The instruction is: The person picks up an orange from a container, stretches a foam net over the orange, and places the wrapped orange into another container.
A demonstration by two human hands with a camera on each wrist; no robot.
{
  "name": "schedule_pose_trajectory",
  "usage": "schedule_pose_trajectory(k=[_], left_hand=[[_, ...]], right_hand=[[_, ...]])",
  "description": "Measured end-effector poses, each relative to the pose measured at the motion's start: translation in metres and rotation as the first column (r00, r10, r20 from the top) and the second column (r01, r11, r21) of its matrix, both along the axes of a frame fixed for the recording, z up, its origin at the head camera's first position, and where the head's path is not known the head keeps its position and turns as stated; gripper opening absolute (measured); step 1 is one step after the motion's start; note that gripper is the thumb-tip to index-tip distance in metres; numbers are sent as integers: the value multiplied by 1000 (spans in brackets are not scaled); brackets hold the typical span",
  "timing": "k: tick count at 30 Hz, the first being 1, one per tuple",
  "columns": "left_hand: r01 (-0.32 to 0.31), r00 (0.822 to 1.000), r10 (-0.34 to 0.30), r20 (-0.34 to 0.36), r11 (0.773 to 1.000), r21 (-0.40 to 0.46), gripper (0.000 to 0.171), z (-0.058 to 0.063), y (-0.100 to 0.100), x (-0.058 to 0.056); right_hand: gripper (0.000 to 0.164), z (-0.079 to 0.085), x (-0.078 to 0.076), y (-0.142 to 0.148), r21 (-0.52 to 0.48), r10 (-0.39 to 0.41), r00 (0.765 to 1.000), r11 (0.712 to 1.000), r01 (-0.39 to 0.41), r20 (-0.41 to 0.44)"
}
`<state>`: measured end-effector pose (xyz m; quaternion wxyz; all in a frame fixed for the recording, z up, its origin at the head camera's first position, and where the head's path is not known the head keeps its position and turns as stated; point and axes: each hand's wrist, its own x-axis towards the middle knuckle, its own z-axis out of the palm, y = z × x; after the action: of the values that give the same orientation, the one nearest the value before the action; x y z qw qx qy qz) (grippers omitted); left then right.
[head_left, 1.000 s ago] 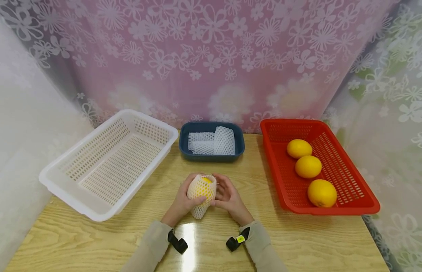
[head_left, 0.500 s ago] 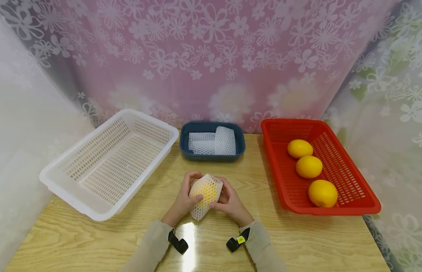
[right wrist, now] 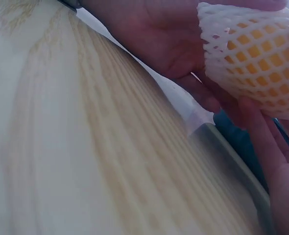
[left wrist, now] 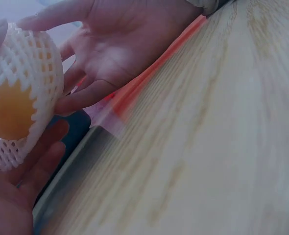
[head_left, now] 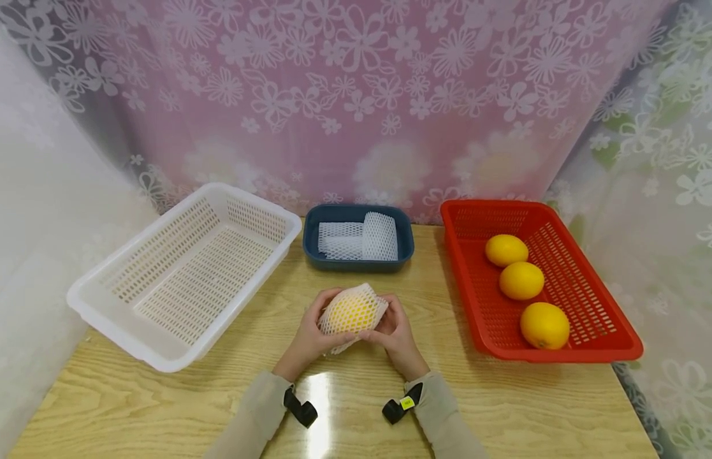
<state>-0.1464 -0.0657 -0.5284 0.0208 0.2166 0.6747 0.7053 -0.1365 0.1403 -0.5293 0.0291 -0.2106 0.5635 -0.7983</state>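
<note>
An orange (head_left: 354, 313) sits inside a white foam net sleeve (head_left: 377, 310), held just above the table in front of me. My left hand (head_left: 310, 335) grips its left side, thumb along the near side and fingers behind. My right hand (head_left: 400, 338) holds the right end of the sleeve between thumb and fingers. In the left wrist view, a bare patch of the orange (left wrist: 12, 111) shows through an opening in the net. In the right wrist view, mesh covers the visible side of the orange (right wrist: 267, 56). The fingers behind the fruit are partly hidden in the head view.
A white basket (head_left: 241, 306) stands at the left. Behind my hands, a dark blue tray (head_left: 358, 266) holds white foam nets (head_left: 380, 237). The red basket (head_left: 464, 299) at the right holds 3 oranges (head_left: 521, 280). A pink flowered curtain (head_left: 356, 127) hangs at the table's back.
The wrapped orange has been turned, its sleeve end swinging from pointing down toward me to the right. Its bare top has gone from the head view. Both hands remain on it.
</note>
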Motion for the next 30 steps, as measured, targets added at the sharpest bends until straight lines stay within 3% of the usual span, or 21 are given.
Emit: schedule_pose_trajectory(k=[8, 13, 17, 24, 30], left_hand=[[27, 1000, -27, 7, 999, 31, 83, 29, -1, 9], [18, 1000, -17, -6, 999, 27, 81, 32, 1, 11], [2, 999, -3, -39, 1000, -24, 83, 30, 1, 11], [-25, 997, 18, -70, 995, -92, 89, 0, 2, 2], [-1, 997, -6, -79, 997, -80, 84, -5, 0, 2]], right_hand=[[53, 1, -2, 0, -14, -26, 999, 1000, 25, -23], [56, 2, -1, 0, -12, -27, 999, 1000, 26, -36], [62, 2, -1, 0, -3, -22, 999, 1000, 22, -41], [71, 0, -1, 0, 0, 4, 999, 1000, -4, -52], [74, -2, -1, 0, 12, 45, 998, 999, -44, -39]])
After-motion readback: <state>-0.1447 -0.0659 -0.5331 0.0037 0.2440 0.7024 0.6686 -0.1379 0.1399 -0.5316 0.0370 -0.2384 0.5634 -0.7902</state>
